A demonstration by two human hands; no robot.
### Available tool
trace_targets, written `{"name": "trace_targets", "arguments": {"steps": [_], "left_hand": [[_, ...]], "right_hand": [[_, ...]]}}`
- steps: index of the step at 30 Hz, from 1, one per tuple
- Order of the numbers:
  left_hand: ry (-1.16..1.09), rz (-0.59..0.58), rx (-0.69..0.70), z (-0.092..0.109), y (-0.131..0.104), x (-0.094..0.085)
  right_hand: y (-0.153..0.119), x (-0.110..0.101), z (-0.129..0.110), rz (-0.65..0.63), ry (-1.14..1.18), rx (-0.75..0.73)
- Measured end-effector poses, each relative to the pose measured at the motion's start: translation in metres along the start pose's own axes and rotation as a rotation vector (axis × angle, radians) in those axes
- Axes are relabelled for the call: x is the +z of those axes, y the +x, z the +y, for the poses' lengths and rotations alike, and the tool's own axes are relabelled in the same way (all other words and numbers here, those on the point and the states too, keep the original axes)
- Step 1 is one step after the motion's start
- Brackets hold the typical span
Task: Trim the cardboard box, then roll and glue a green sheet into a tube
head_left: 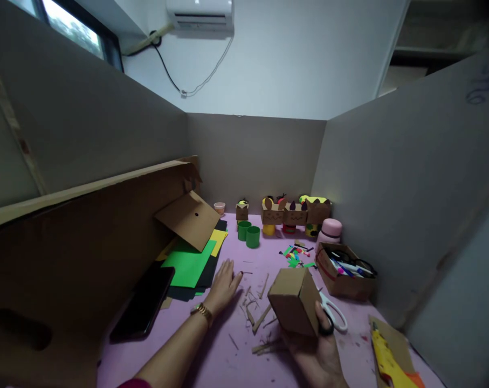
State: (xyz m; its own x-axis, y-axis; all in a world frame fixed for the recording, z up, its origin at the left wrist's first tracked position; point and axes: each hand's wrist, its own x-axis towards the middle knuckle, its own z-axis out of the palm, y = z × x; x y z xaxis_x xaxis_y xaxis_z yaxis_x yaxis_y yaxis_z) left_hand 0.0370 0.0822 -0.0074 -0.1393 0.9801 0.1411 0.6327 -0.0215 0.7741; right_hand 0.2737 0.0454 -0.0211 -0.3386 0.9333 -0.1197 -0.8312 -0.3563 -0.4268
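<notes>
My left hand (225, 285), with a gold watch at its wrist, lies palm down on the pink table, fingers stretched out, beside the green sheet (191, 264). In my right hand (319, 358) I grip a small brown cardboard box (295, 299), tilted and held near the table's front. Scissors with a white handle (336, 315) show right behind my right thumb. A black ring lies against that thumb; I cannot tell whether the thumb goes through it. Thin cardboard scraps (261, 319) are scattered between my hands.
On the left are a black phone (145, 304) and a cardboard piece with a hole (191, 218). Two green cups (253, 237) stand mid-table, before several cardboard animal figures (272, 214). At right are paper bits (293, 261), a pen box (341, 283), a pink bottle (329, 231) and a yellow glue gun (387, 358).
</notes>
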Motion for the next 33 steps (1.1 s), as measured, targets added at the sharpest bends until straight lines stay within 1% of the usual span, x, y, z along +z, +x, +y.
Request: {"name": "trace_targets", "arguments": {"steps": [2,5,7,9,12,14,16,18,20,22,23,25,27,29,31,33], "left_hand": [[0.041,-0.033,0.015,0.002,0.005,0.012],[0.054,-0.113,0.103,0.009,-0.002,0.030],[0.067,-0.095,0.135,0.014,-0.002,0.034],[0.100,-0.021,0.109,0.014,0.011,0.033],[0.164,0.032,0.053,0.009,0.044,0.030],[0.208,0.030,0.034,0.005,0.063,0.031],[0.237,0.001,0.048,0.004,0.071,0.035],[0.239,-0.052,0.099,0.006,0.065,0.039],[0.211,-0.121,0.170,0.009,0.051,0.039],[0.165,-0.177,0.231,0.010,0.034,0.036],[0.149,-0.183,0.243,0.010,0.026,0.033],[0.142,-0.141,0.237,0.008,0.017,0.025],[0.172,-0.077,0.208,0.003,0.016,0.020],[0.224,-0.043,0.180,-0.003,0.022,0.020],[0.282,-0.042,0.165,-0.005,0.031,0.025],[0.339,-0.043,0.153,-0.002,0.042,0.032]], "right_hand": [[0.001,0.000,-0.006,-0.005,0.046,0.014],[0.000,0.001,-0.015,0.001,0.102,-0.014],[0.000,0.002,-0.020,-0.014,0.133,-0.018],[0.000,0.002,-0.024,-0.041,0.153,-0.016],[0.001,0.002,-0.026,-0.093,0.148,-0.024],[0.002,0.000,-0.025,-0.120,0.133,-0.033],[0.005,-0.002,-0.023,-0.128,0.126,-0.034],[0.007,-0.004,-0.023,-0.120,0.130,-0.030],[0.009,-0.004,-0.022,-0.104,0.146,-0.029],[0.008,-0.002,-0.023,-0.099,0.175,-0.020],[0.008,-0.001,-0.023,-0.102,0.188,-0.014],[0.007,0.001,-0.023,-0.115,0.197,-0.008],[0.007,0.002,-0.023,-0.119,0.185,-0.015],[0.007,0.001,-0.022,-0.115,0.160,-0.026],[0.008,-0.002,-0.021,-0.121,0.130,-0.034],[0.009,-0.005,-0.020,-0.134,0.103,-0.043]]}}
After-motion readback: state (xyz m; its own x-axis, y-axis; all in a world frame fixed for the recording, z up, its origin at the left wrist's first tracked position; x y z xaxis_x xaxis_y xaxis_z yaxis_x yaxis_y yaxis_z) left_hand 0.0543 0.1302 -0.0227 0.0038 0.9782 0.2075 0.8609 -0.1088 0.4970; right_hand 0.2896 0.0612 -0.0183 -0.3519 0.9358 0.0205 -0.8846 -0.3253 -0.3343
